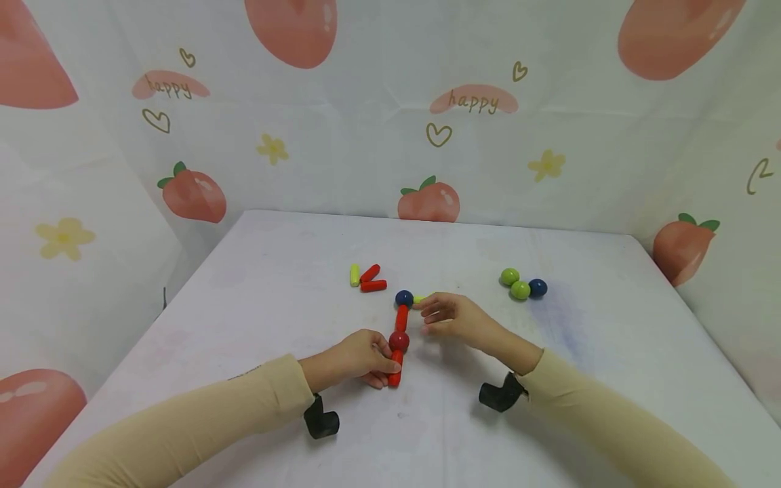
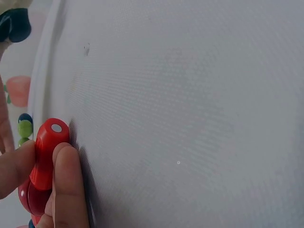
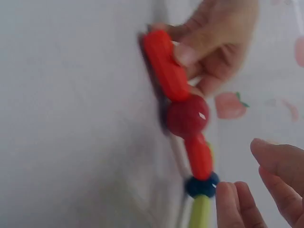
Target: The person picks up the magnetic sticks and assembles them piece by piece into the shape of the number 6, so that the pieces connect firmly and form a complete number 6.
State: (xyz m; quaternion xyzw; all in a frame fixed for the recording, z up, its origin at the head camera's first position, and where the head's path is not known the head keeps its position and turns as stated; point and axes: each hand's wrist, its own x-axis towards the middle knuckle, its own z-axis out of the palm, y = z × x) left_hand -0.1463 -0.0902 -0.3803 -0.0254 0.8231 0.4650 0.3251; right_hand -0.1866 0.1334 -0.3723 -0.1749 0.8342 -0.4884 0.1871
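A chain of toy pieces lies on the white table. It runs from a near red rod (image 1: pixel 395 377) through a red ball (image 1: pixel 399 341), a second red rod (image 1: pixel 401 318) and a dark blue ball (image 1: pixel 404 298) to a yellow-green rod (image 3: pixel 200 213). My left hand (image 1: pixel 365 358) pinches the near red rod between thumb and fingers. A silvery disc (image 2: pixel 56 128) shows in that rod's free end. Beside the blue ball is my right hand (image 1: pixel 454 320), fingers loosely bent and parted, holding nothing. It partly hides the yellow-green rod in the head view; whether it touches it I cannot tell.
Behind the chain lie two loose red rods (image 1: pixel 373 286) and a yellow-green rod (image 1: pixel 355 275). Farther right, two green balls (image 1: pixel 520 290) sit against a dark blue ball (image 1: pixel 537 288). A printed cloth (image 1: pixel 366 135) hangs behind the table (image 1: pixel 293 271).
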